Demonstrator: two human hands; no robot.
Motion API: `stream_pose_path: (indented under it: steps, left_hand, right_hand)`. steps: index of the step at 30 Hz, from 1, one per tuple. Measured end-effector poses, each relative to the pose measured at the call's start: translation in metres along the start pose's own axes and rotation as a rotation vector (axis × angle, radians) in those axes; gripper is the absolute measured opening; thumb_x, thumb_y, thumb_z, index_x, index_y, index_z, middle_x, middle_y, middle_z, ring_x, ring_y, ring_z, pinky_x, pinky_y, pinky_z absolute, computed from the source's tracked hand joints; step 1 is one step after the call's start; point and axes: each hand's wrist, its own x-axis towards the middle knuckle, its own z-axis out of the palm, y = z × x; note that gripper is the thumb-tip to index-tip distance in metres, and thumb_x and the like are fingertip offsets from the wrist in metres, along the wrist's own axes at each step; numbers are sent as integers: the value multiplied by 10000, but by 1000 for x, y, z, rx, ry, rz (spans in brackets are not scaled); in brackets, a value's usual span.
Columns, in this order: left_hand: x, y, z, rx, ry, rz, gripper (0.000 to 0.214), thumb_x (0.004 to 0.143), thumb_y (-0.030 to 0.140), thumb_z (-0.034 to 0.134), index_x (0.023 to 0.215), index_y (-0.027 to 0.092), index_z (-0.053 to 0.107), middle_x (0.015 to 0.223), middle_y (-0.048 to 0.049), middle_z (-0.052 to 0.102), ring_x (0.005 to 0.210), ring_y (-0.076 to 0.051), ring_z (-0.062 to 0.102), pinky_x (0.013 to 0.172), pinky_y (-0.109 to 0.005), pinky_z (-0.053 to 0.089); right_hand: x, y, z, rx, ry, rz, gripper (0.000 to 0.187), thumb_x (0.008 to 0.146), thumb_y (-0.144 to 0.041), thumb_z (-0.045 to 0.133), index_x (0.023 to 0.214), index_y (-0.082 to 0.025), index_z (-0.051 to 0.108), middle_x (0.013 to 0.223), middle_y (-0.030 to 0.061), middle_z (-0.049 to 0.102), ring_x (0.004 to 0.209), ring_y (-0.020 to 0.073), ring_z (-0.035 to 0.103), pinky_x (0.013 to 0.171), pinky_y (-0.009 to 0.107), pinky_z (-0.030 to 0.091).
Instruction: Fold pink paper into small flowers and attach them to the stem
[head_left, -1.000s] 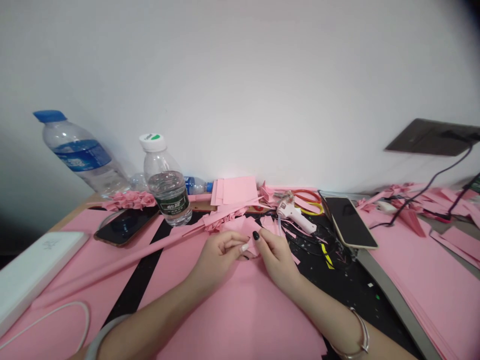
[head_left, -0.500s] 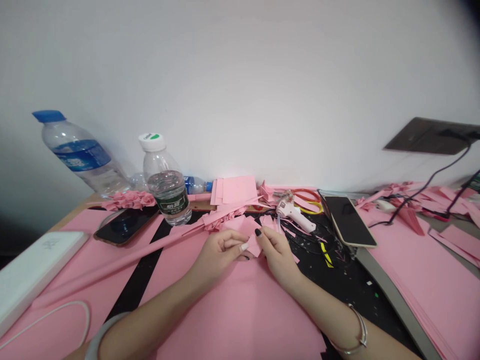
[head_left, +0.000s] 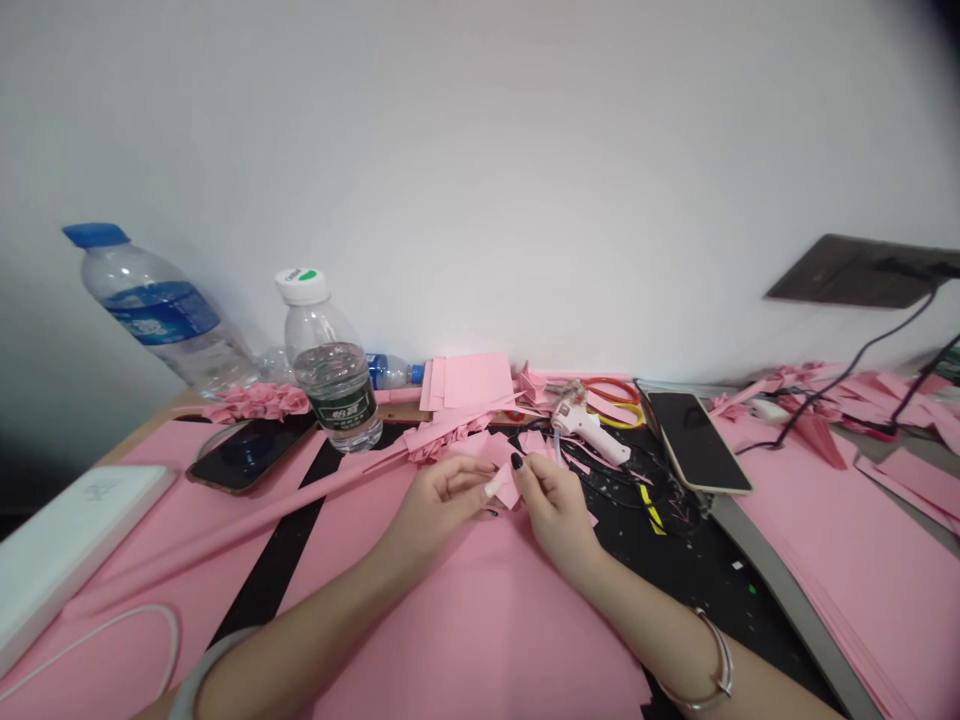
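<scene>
Between my two hands is a small piece of pink paper [head_left: 508,487], its edges at angles as if folded. My left hand [head_left: 442,497] pinches its left side between thumb and fingers. My right hand [head_left: 553,505] grips the right side, thumb on top with a dark nail. Both hands hover over a large pink paper sheet [head_left: 480,620]. Just beyond them lie pink paper scraps and a long rolled paper stick [head_left: 300,500] with ruffled paper near its far end. A white glue gun [head_left: 589,425] rests behind my right hand.
A water bottle [head_left: 334,385] stands at left, with a larger blue-capped bottle [head_left: 161,310] leaning behind. Phones [head_left: 697,440] lie on both sides. Scissors with red and yellow handles [head_left: 622,410], cables, and a white box-shaped device [head_left: 75,550] are around. Stacked pink sheets [head_left: 847,560] lie right.
My left fingers have shifted slightly on the small paper, and its angle has changed a little. Both hands stay in nearly the same place.
</scene>
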Motion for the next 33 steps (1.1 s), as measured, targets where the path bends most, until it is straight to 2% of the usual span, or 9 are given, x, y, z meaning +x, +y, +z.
stream_pose_path:
  steps: [4,10,16,23,27,33]
  left_hand:
    - [1,-1,1,38,13,-2,341,608,343,850,864,153,730,814,-63,784,770,-212,734,745,-323,595]
    - [2,-2,-2,46,11,12,285,641,341,826,842,159,739,771,-46,772,759,-208,724,765,-338,595]
    - [2,-4,-4,93,-11,19,273,663,333,815,848,156,719,757,-52,761,754,-217,723,757,-351,592]
    - [2,-1,-5,72,-49,-2,403,697,282,809,1050,157,660,637,1,718,663,-174,709,734,-311,589]
    - [2,0,-4,45,-56,-10,399,699,279,805,1043,153,650,674,-1,718,665,-162,709,721,-294,590]
    - [1,0,-4,113,-35,32,352,709,259,788,1015,159,647,741,-9,718,658,-168,709,686,-295,587]
  right_hand:
    - [-1,0,1,-8,-42,7,392,937,-355,444,586,-238,313,548,-64,317,524,112,302,502,265,239]
    - [3,-1,0,38,-119,14,348,934,-352,459,625,-230,356,582,-56,360,551,121,348,524,254,282]
    - [5,-6,-2,24,-156,-7,382,937,-383,455,607,-233,335,561,-57,349,540,124,349,528,261,280]
    - [5,-6,-2,104,-183,14,379,911,-365,458,585,-237,312,560,-58,315,545,123,330,525,259,265]
    - [4,-6,-2,117,-159,24,390,922,-397,457,600,-234,309,582,-55,322,562,124,328,538,260,271]
    - [6,-7,-2,122,-193,46,393,920,-424,468,605,-231,334,584,-55,332,568,129,347,545,261,290]
